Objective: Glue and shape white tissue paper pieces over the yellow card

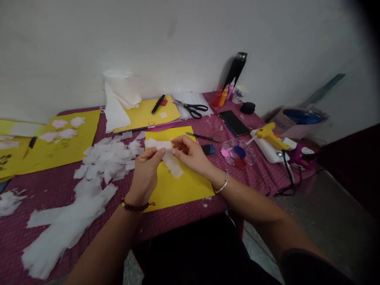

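Note:
Both hands meet over a yellow sheet of paper (181, 190) at the table's front. Pinched between thumb and fingers of my left hand (147, 168) is a strip of white tissue paper (158, 144). My right hand (191, 154) grips the same strip at its right end, thumb close to the other thumb. Below the fingertips, another piece of white tissue (173, 165) lies or hangs over the yellow sheet; whether it joins the held strip I cannot tell. A heap of cut tissue squares (109, 156) sits left of my left hand, with longer tissue strips (68, 221) nearer me.
Behind the sheet lie scissors (192, 109), a marker (158, 104) and a tissue roll (118, 87). A paintbrush (204, 137), paint palette (237, 152), phone (234, 122) and yellow glue gun (271, 136) are to the right. Yellow sheets with pink flowers (68, 132) lie left.

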Demonstrator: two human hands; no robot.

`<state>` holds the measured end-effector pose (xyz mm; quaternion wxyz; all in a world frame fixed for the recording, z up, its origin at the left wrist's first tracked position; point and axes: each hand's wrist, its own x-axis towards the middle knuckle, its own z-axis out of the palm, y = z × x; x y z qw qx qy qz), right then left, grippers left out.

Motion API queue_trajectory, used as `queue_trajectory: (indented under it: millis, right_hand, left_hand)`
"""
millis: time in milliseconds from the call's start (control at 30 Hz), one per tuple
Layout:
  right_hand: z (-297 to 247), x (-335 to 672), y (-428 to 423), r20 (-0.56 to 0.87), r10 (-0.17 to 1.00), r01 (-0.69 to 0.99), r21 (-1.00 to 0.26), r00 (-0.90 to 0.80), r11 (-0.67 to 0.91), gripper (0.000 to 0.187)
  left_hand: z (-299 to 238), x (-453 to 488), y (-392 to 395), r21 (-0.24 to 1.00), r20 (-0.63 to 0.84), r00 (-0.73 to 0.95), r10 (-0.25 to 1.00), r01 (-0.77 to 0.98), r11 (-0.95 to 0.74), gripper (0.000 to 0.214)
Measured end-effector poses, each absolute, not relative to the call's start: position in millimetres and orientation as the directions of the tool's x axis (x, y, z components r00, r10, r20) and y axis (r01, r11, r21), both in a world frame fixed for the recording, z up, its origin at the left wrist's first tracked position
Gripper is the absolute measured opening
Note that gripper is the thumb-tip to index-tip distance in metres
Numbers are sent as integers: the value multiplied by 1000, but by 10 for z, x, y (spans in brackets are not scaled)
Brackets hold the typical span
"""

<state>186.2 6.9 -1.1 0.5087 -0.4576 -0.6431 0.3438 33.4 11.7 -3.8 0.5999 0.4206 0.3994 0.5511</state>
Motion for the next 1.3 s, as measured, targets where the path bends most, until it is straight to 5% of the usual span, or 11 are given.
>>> queue_trajectory:
  millis: [167, 367, 500, 667, 833, 1033, 1167, 1300]
  right_hand:
    - [45, 1839, 56, 328, 942, 99, -937, -68, 334, 28]
    - [56, 1887, 86, 180, 984, -133, -975, 15, 180, 28]
    - [41, 1925, 127, 188, 982, -134, -973, 27, 190, 28]
    - [57, 1954, 116, 346, 938, 117, -933, 25, 341, 19]
    - [77, 1960, 71, 551, 825, 426, -721, -128, 547, 12]
    - [176, 1985, -27, 538, 751, 487, -573, -383, 659, 17]
    - [314, 2146, 8, 572, 768, 459, -621, -289, 635, 20]
    - [269, 2464, 218, 453, 847, 703, -505, -278, 500, 19]
  left_hand:
    - [-37, 389, 62, 962, -18, 203, 979, -265, 73, 17]
    - [15, 438, 25, 857, -168, 463, 870, -367, 361, 40]
    - [24, 419, 9, 886, -278, 391, 877, -249, 392, 30]
    - [-25, 439, 24, 900, -334, 296, 895, -181, 396, 27]
    - [-102, 449, 59, 913, -269, 299, 915, -223, 341, 26]
    - [-100, 426, 71, 955, -79, 301, 950, -250, 159, 26]
    - [-95, 388, 100, 975, -27, 280, 960, -206, 88, 22]
    - [-123, 323, 158, 984, 7, 246, 969, -175, 37, 14]
